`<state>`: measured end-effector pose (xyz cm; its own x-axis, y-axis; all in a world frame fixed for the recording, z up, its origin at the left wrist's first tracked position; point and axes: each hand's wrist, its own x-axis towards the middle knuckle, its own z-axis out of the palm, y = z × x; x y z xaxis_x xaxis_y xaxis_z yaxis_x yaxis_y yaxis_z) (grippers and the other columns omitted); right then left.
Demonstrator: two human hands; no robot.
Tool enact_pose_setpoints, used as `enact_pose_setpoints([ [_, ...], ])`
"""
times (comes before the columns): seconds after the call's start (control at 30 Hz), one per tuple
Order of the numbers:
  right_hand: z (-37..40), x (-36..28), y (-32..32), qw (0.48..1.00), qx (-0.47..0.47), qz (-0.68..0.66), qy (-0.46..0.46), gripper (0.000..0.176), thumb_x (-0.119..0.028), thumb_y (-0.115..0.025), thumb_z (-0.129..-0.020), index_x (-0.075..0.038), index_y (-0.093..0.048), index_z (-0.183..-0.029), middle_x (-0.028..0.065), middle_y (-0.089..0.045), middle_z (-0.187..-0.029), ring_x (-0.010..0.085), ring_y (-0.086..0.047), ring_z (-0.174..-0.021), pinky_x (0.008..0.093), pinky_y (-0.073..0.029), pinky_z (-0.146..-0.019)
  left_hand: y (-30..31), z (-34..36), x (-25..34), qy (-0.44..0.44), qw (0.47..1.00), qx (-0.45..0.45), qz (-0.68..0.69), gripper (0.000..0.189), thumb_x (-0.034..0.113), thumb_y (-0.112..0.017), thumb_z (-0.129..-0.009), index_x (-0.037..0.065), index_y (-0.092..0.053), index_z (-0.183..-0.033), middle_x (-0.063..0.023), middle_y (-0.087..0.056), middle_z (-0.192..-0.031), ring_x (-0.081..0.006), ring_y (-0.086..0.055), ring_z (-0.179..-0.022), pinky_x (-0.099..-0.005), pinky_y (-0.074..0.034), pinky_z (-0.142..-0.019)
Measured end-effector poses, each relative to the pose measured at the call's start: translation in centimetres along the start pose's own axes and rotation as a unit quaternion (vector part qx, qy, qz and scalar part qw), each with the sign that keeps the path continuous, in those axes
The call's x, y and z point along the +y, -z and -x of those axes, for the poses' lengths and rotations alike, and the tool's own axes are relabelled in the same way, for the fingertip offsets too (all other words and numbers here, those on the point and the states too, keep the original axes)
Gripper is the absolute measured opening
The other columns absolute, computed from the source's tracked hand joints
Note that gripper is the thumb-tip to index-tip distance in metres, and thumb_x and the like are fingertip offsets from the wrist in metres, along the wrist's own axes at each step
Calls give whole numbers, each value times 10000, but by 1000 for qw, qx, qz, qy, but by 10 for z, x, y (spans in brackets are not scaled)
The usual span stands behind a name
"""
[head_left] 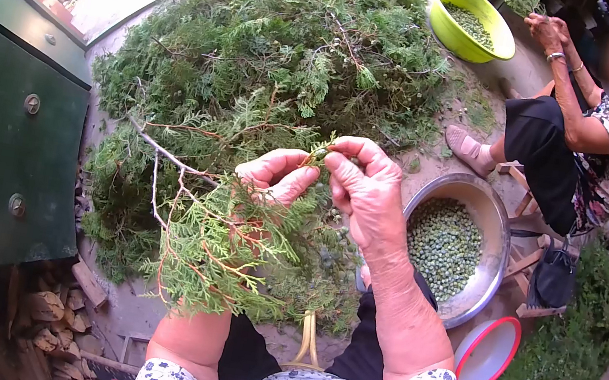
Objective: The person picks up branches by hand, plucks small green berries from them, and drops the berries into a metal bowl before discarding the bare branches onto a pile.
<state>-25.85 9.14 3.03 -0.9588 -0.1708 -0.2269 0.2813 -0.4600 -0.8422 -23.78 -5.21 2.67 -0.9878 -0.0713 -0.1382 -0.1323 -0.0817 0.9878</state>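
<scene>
A leafy evergreen branch (223, 245) with a pale woody stem hangs over my left forearm. My left hand (277, 174) is closed on it, thumb and fingers pinching a sprig near its tip. Close beside it, my right hand (361, 187) pinches the end of the same sprig between thumb and forefinger. Whether a berry sits between those fingertips is too small to tell. To the right of my right forearm stands a metal basin (502, 247) holding many round green berries (444, 246).
A large heap of cut branches (264, 46) fills the floor ahead. Another person (579, 139) sits at right, holding a sprig, near a yellow-green basin (466, 50) of berries. A red-rimmed white bowl (486, 356), a green cabinet (7, 140) and firewood (53, 317) stand around me.
</scene>
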Motion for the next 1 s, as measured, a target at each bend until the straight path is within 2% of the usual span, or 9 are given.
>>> enact_pose_setpoints([
  [0.03, 1, 1, -3, 1000, 0, 0, 0, 130, -68, -642, -817, -20, -605, -932, -44, -531, -628, 22, -468, -537, 188, -348, -420, 0, 0, 0, -10, 1000, -3, -12, 200, 77, -690, -789, -1, -645, -968, -8, -650, -819, -51, -558, -724, -199, -456, -641],
  [0.13, 3, -1, -7, 966, 29, 242, 88, 171, -78, -651, -806, -26, -636, -969, -33, -589, -719, 12, -440, -604, 181, -380, -525, -3, 1, -5, -38, 997, 9, -63, 187, 107, -676, -811, 0, -639, -959, 4, -625, -768, -47, -536, -682, -204, -439, -593],
  [0.3, -3, 10, -1, 955, -5, 262, 141, 129, -106, -632, -827, -11, -625, -914, -24, -581, -720, 35, -461, -659, 209, -401, -597, -5, 0, -13, -126, 985, 5, -115, 169, 77, -684, -785, 10, -655, -938, 30, -579, -699, -32, -483, -609, -188, -399, -524],
  [0.37, 0, 12, -2, 983, 32, 168, 62, 127, -144, -609, -859, -17, -608, -868, -15, -556, -670, 36, -464, -598, 200, -385, -516, -7, 2, -5, -134, 979, 10, -150, 157, 93, -677, -792, 15, -654, -925, 35, -557, -679, -32, -460, -596, -195, -378, -507],
  [0.47, 5, 8, -7, 999, 47, 12, 5, 160, -189, -589, -882, -35, -587, -840, -16, -513, -617, 38, -431, -495, 188, -334, -414, -5, 2, 3, 2, 997, -22, -69, 142, 107, -686, -781, 9, -663, -881, 18, -599, -699, -42, -500, -644, -205, -410, -585],
  [0.57, 6, 8, -12, 995, 84, 50, 34, 176, -217, -587, -884, -47, -573, -841, -21, -477, -586, 37, -387, -423, 178, -281, -349, -3, -1, -3, 34, 999, -28, 12, 135, 100, -683, -784, 13, -659, -885, 29, -589, -696, -45, -506, -648, -203, -402, -580],
  [0.73, 5, 4, -7, 995, 57, -73, -28, 172, -211, -580, -888, -40, -561, -880, -10, -484, -591, 42, -395, -422, 178, -279, -352, -3, -2, -1, 55, 995, -46, 74, 97, 103, -677, -786, 42, -649, -857, 51, -581, -664, -4, -439, -540, -158, -284, -467],
  [0.9, 3, -1, -6, 981, 23, -177, -82, 154, -170, -527, -913, -36, -524, -988, 8, -498, -626, 66, -409, -424, 197, -295, -352, -2, -3, 1, 92, 991, -11, 95, 80, 92, -666, -787, 54, -634, -849, 53, -571, -657, -10, -447, -535, -162, -293, -457],
  [1.0, 1, 0, 1, 966, -1, -253, -53, 149, -145, -472, -929, -31, -502, -1020, 27, -504, -641, 77, -403, -424, 214, -295, -354, 2, -4, -5, 121, 975, -20, 184, 77, 73, -652, -796, 56, -604, -854, 26, -581, -743, -25, -458, -566, -172, -319, -467],
])
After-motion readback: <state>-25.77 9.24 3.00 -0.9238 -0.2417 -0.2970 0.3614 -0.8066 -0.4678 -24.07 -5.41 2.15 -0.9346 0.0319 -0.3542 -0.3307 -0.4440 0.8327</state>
